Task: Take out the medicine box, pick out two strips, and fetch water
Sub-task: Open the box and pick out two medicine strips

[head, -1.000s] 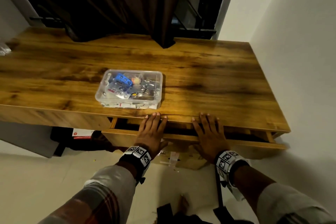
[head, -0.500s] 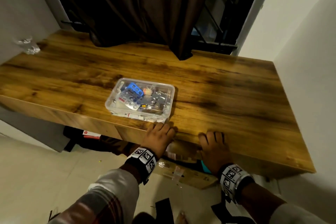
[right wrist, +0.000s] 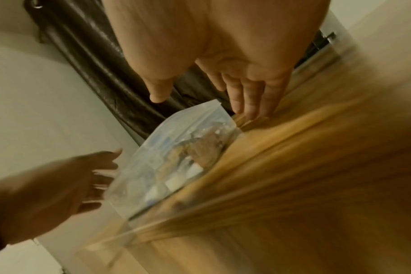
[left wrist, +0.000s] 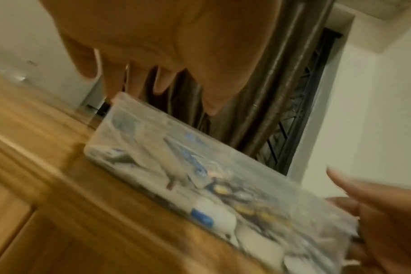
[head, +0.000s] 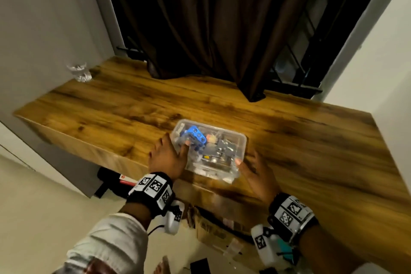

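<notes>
head, box: medicine box (head: 219, 140) sits on the wooden surface (head: 311, 140) near the front edge, clear lid on, blue item and strips visible inside.
head, left: your left hand (head: 165, 159) is at the box's left end, thumb lying over the lid, other fingers spread along the side.
head, right: your right hand (head: 255, 176) is at the near-right corner, thumb tip touching the box, fingers spread wide and straight; no firm grip visible.
head, around: dark curtain (head: 222, 29) hangs onto the back of the surface, well behind the box. Crumpled clear plastic (head: 80, 72) in the far-left corner by the wall. Cardboard (head: 213, 229) and clutter on the floor under the front edge. Nothing between your hands and the box.
left wrist: blurred. Your left hand (left wrist: 153, 55) fingers (left wrist: 115, 85) reach down to the far corner of the box (left wrist: 176, 163); contact can't be confirmed. Your right hand (left wrist: 387, 213) is at the other end.
right wrist: blurred. Your right hand (right wrist: 223, 46) is open above the box (right wrist: 176, 153), fingers (right wrist: 253, 100) extended toward the surface (right wrist: 317, 185) just beside it. Your left hand (right wrist: 47, 194) is spread at the opposite end. Curtain (right wrist: 101, 77) behind.
</notes>
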